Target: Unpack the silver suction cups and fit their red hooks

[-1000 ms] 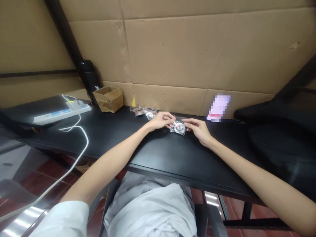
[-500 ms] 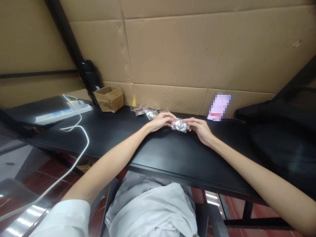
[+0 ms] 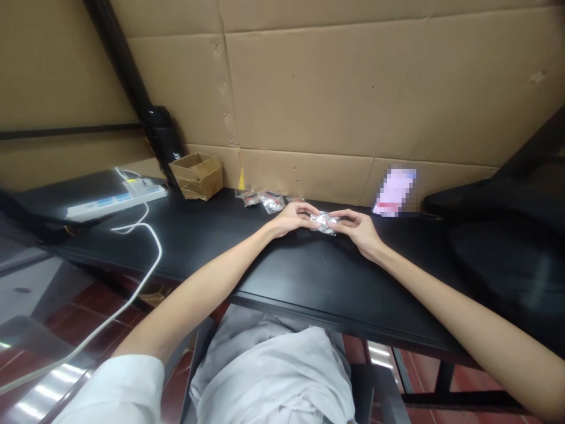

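Note:
A small clear plastic bag (image 3: 324, 222) with a round silver and red part inside is pinched between both my hands above the black table (image 3: 282, 265). My left hand (image 3: 293, 217) grips its left edge with closed fingertips. My right hand (image 3: 359, 229) grips its right edge the same way. The bag is tilted and crumpled, so the part inside is hard to make out.
Two more small bagged parts (image 3: 265, 200) lie by the cardboard wall. A small open cardboard box (image 3: 197, 175), a white power strip (image 3: 115, 200) with its cable, a black bottle (image 3: 162, 138), a pink card (image 3: 395, 191) and a black bag (image 3: 507, 235) at right also sit here.
Both hands have lifted the bag slightly off the table and tilted it, so its round part no longer faces me flat.

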The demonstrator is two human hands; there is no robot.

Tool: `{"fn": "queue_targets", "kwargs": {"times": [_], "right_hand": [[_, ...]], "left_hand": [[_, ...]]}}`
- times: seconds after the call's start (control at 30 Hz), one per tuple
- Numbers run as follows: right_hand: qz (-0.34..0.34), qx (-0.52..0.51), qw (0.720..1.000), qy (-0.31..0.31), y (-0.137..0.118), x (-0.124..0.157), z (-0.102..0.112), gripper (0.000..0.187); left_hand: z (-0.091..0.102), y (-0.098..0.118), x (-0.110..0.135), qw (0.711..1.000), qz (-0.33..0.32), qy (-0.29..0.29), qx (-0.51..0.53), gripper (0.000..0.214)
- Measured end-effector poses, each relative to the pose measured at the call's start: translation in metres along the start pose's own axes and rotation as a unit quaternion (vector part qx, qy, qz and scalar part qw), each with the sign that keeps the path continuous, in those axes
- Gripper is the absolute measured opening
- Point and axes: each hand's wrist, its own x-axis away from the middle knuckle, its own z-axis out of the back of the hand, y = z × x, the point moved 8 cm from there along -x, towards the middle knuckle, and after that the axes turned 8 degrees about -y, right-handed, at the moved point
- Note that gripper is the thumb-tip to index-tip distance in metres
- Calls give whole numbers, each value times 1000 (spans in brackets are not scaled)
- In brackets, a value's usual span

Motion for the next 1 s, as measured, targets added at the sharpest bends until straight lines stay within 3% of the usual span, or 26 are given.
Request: {"fn": "queue_targets", "kwargs": {"times": [0.27,0.5,0.57,0.7,0.83,1.0], "right_hand": [[5,14,1000,2,7,-2,6,63],[-15,-30,999,20,14,-5,12,101],[-27,-47,998,19,14,-5,11,94],[-56,-24,997,-48,12,-5,-3,55],[-30,26,994,-102,2,-2,-15,54],[-8,46,996,-74,-3,0,-13,53]], "left_hand": [[5,-1,-3,1000,-14,-4,-8,57],[5,-1,-3,1000,-8,11,-7,57],[6,1,-3,1000,-18,21,9,59],[12,6,-2,998,-42,29,43,60],[13,4,-2,999,-30,10,39,60],[12,1,-4,998,-31,33,43,63]]}}
